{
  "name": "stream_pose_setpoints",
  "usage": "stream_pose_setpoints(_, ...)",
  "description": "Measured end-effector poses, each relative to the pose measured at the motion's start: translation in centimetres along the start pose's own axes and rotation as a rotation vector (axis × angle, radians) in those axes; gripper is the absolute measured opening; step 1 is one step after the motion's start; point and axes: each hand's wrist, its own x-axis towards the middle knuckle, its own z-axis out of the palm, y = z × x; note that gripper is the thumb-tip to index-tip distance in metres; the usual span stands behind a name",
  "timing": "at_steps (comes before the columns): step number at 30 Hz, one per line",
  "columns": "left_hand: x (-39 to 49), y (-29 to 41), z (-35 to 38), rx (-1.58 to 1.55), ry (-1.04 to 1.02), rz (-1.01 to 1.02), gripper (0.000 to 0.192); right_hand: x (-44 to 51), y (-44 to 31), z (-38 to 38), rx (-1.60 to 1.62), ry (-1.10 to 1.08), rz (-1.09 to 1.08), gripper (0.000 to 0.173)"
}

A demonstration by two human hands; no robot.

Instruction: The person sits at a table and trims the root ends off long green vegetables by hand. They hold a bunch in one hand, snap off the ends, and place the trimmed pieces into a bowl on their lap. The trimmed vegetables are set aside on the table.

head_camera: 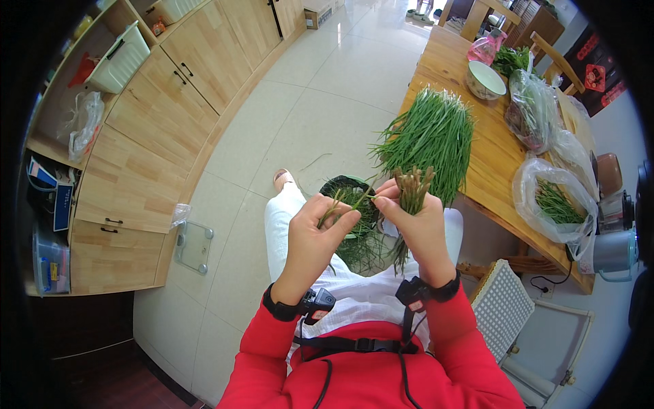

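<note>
My left hand [322,225] holds a few thin green stalks [329,213] between thumb and fingers. My right hand [421,225] grips a bunch of stalks [413,189] with brownish ends upward, probably chives. Its thumb and forefinger also pinch a green stem close to my left fingertips. Below both hands, between my knees, stands a bin [340,180] lined with a black bag, with green trimmings inside. More trimmings [363,255] lie loose at its near side. A large pile of green chives [431,138], pale ends pointing away, rests on the wooden table's near left edge.
On the wooden table [490,189] are a bowl [485,81], a pink spray bottle [485,47], bagged greens [534,110] and an open plastic bag [526,204] with green stalks. A folding chair [503,307] stands at right; wooden cabinets [163,122] and a glass scale [194,246] at left.
</note>
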Motion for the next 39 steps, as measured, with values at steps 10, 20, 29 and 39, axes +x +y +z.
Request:
stream_pose_setpoints(10,-0.3,-0.3,-1.3,0.058,0.067,-0.003,0.011,0.7,-1.4,-2.4,0.148,0.183,0.097,0.007)
stream_pose_setpoints(20,-0.7,0.1,-1.0,-0.095,-0.04,-0.066,0.012,0.5,-0.6,0.2,-0.023,-0.078,0.031,0.019)
stream_pose_setpoints(29,-0.9,0.3,-0.7,0.007,-0.096,-0.029,0.009,0.2,-0.5,1.0,-0.042,-0.104,-0.037,0.008)
stream_pose_setpoints(39,-1.2,0.4,-1.2,-0.026,-0.186,0.013,0.014,0.0,-1.1,0.4,-0.244,-0.019,-0.31,0.009)
